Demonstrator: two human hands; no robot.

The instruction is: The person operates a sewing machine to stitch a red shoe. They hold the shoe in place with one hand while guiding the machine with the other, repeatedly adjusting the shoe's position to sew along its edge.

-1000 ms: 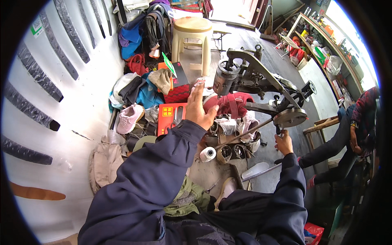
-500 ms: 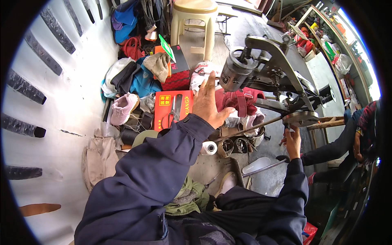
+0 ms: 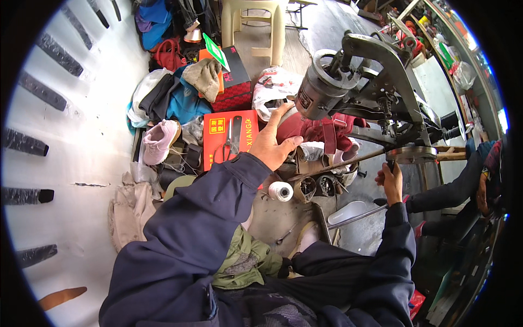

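My left hand (image 3: 274,144) reaches toward a dark red strapped item (image 3: 318,131), a bag or shoe, I cannot tell which. Its thumb stands apart from the stretched fingers, which lie at the item's left edge; part of the fingers is hidden. Above the item leans the grey metal head of a sewing machine (image 3: 316,90). On the right, my right hand (image 3: 392,182) is closed round a small dark crank handle (image 3: 390,164) just under the machine's round wheel (image 3: 411,155). A white thread spool (image 3: 280,191) stands below my left hand.
Scissors (image 3: 225,150) lie on a red box (image 3: 210,141) to the left, beside a pink shoe (image 3: 160,143). Farther off are a dark shoebox (image 3: 235,76) and a cream stool (image 3: 267,53). Another person's leg (image 3: 444,193) extends in from the right.
My left hand has come down a little, its fingers moving from upright against the background to the red item's edge. My right hand stays at the crank handle. The whole view has shifted slightly.
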